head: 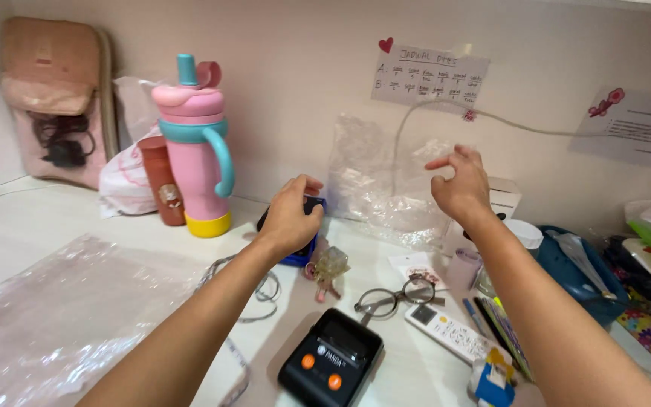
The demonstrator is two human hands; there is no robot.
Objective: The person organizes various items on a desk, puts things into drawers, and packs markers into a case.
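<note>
My left hand [291, 215] is closed over a small dark and blue object [304, 252] on the white desk [32, 226], covering most of it. My right hand [461, 183] hovers in the air with fingers spread, holding nothing, just in front of a crinkled clear plastic bag [374, 181] leaning against the wall. A thin grey cable [536, 130] runs along the wall above that hand. Below my hands lie a small charm figure [328, 270], round glasses [395, 298] and a black mini printer with orange buttons [331, 357].
A pink and teal bottle [197, 143] and a brown cup [160, 181] stand at the back left. A clear plastic sheet [62, 316] covers the left of the desk. A white remote [450, 332], pens, a white box [502, 202] and a blue container [578, 279] crowd the right.
</note>
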